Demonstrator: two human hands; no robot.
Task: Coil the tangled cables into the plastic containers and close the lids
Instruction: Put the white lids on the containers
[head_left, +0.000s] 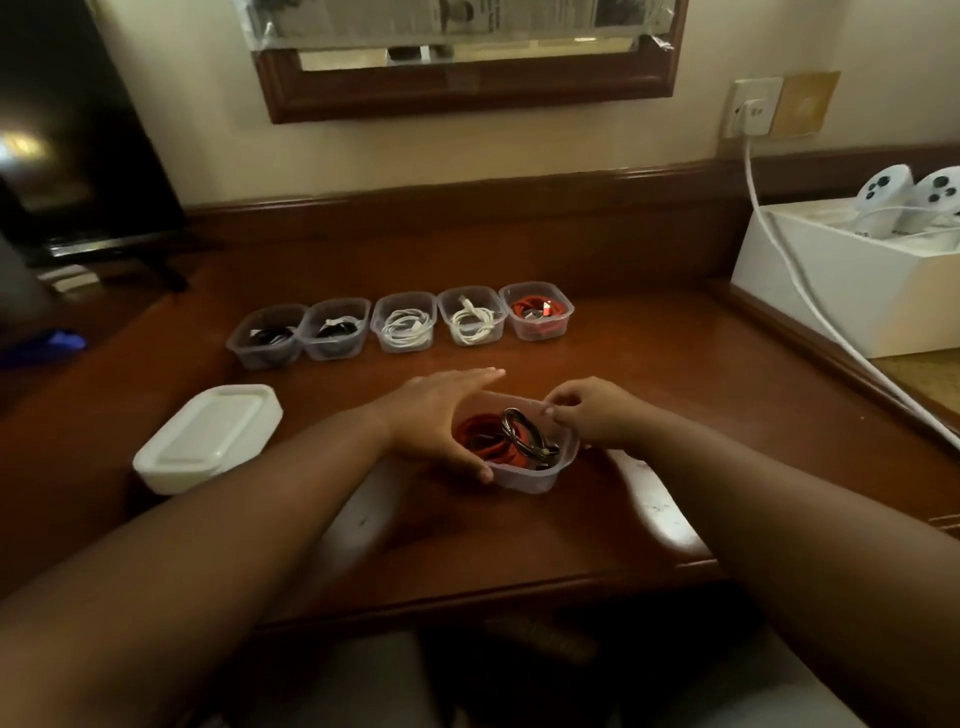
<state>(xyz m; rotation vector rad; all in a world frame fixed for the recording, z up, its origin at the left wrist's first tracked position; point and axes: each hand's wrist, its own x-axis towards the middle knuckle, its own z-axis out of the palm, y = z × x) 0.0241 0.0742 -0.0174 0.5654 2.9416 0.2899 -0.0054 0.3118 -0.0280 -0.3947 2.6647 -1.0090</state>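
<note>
Nearest the person, on the polished brown wooden worktop (649, 364), stands a small clear plastic tub (524, 475) with no lid on it, and every place below is told from this tub. Inside it lie a red coiled cable (480, 434) and a dark grey coiled cable (524, 431), the grey one standing partly on edge above the rim. The left hand (441, 415) cups the tub's left wall, fingers straight and reaching along its far side, thumb pressed at the near corner, so it steadies and does not clasp. The right hand (592, 415) is at the tub's right rim with fingers curled and thumb and forefinger drawn together; whether they pinch the rim or a bit of cable cannot be told. The tub looks light and thin-walled, likely to slide on the glossy wood, so holding it by both side walls seems wise; the cables look springy and apt to uncoil, so the grey loop probably needs pressing flat by its outer turns before any lid will seat. To the left of the tub rests a stack of white plastic lids (208, 439). Beyond the tub, well apart, runs a row of five clear tubs (400, 322), all open, holding black, white and red coils. Far right of it sits a white box (831, 291) with white controllers.
</note>
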